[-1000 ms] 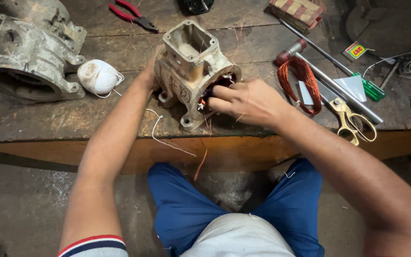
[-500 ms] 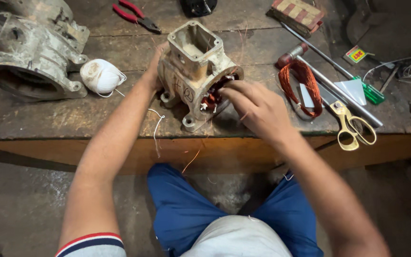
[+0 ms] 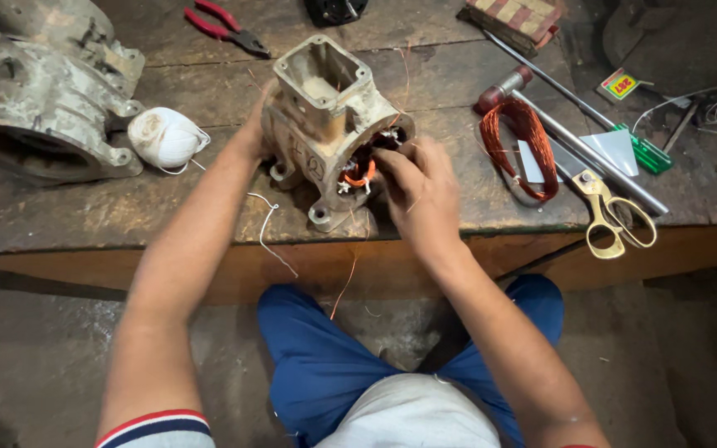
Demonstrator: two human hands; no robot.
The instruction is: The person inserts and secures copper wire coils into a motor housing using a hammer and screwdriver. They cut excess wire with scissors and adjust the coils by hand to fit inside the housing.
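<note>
Motor housing (image 3: 325,124) steadied by left hand (image 3: 255,133) (grip hidden), right hand (image 3: 421,187) pinching copper windings (image 3: 360,170)

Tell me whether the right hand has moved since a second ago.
Yes. The right hand has crept left, away from the copper wire coil, toward the opening of the motor housing.

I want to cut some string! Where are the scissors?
In the head view, the gold-handled scissors lie on the wooden bench near its front edge, to the right of the right hand, just beside the coil of copper wire.

Head camera — looks steeply down, close, at workbench (image 3: 85,224).
</note>
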